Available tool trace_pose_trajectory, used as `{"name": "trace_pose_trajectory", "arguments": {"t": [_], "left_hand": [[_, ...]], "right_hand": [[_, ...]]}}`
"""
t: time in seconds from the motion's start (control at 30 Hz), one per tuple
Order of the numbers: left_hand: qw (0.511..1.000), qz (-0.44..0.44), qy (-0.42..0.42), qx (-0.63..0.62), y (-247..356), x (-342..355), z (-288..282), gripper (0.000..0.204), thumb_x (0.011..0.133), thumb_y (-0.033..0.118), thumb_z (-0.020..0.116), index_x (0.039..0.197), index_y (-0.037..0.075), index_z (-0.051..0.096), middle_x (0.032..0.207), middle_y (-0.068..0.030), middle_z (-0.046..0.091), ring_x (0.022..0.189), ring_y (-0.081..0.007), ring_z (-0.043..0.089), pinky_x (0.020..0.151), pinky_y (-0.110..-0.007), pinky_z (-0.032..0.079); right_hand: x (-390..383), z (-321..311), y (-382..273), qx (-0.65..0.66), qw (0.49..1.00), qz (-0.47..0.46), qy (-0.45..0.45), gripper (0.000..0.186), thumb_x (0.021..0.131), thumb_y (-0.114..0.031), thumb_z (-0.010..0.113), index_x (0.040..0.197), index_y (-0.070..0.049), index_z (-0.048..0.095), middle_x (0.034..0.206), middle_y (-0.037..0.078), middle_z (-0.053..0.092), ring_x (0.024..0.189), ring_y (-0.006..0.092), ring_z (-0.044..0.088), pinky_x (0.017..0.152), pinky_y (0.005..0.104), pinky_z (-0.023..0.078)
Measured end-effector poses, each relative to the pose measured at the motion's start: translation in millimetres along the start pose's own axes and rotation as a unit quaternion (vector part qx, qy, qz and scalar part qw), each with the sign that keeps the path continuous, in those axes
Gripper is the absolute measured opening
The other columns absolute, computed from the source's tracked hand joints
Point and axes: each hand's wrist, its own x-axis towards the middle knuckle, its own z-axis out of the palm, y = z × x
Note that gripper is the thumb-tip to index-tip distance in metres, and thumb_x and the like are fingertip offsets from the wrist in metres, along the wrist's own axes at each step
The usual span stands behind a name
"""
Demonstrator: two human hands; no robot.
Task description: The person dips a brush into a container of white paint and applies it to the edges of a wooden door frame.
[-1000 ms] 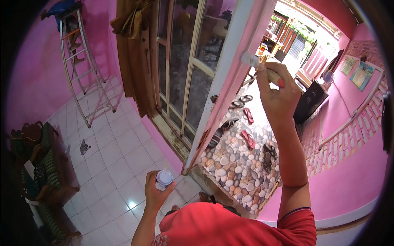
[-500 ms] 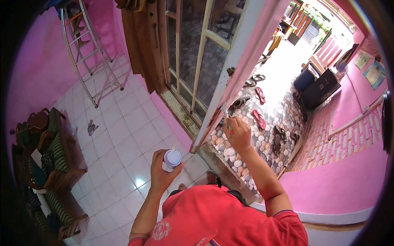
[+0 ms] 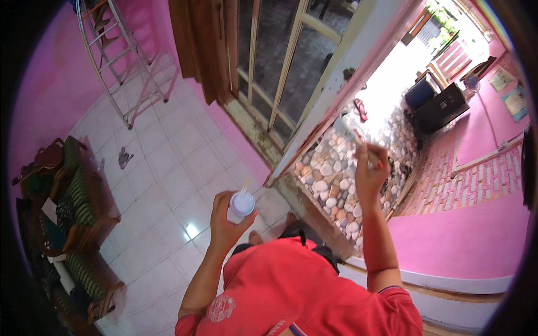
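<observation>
My left hand (image 3: 225, 219) is wrapped round a small pale lilac cup (image 3: 242, 205), held upright above the tiled floor. A thin yellowish stick (image 3: 245, 185) stands up out of the cup. To the right, my right hand (image 3: 371, 168) is raised over the pebble-patterned floor, fingers closed round what looks like a small paintbrush (image 3: 348, 131). Its pale tip points up and left toward the door frame (image 3: 316, 126) and is apart from it. Motion smears the brush, and its handle is mostly hidden in my fingers.
A paned window (image 3: 288, 67) adjoins the frame. An aluminium ladder (image 3: 112, 73) with a person's leg on it stands at the far left. Green striped seats (image 3: 81, 207) line the left side. A raised sill (image 3: 305, 199) crosses the doorway; a pink sandal (image 3: 360, 110) lies beyond.
My right hand has moved right, taking the brush off the door frame. The left hand and cup have shifted slightly right in the picture, and the view has tilted a little.
</observation>
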Motion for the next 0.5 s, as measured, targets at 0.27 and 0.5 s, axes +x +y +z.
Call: {"name": "trace_pose_trajectory", "arguments": {"t": [0.27, 0.5], "left_hand": [[0.999, 0.018, -0.033, -0.004, -30.2, 5.5, -19.4, 0.057, 0.071, 0.013, 0.090, 0.118, 0.002, 0.061, 0.117, -0.0144, 0.058, 0.109, -0.0329, 0.060, 0.092, -0.042, 0.051], [0.998, 0.038, -0.035, -0.027, -58.2, 42.3, -32.5, 0.059, 0.069, 0.016, 0.091, 0.118, 0.000, 0.062, 0.118, -0.0164, 0.058, 0.108, -0.0351, 0.061, 0.092, -0.042, 0.051]], "right_hand": [[-28.3, -11.0, -36.9, 0.152, 0.972, 0.177, 0.003, 0.016, 0.104, -0.009, 0.061, 0.113, 0.004, 0.063, 0.086, 0.009, 0.071, 0.075, 0.0148, 0.071, 0.067, 0.0264, 0.056], [-29.9, 6.6, -54.1, 0.225, 0.956, 0.185, -0.010, 0.017, 0.104, -0.006, 0.061, 0.114, 0.007, 0.065, 0.086, 0.010, 0.072, 0.075, 0.0157, 0.071, 0.067, 0.0287, 0.058]]}}
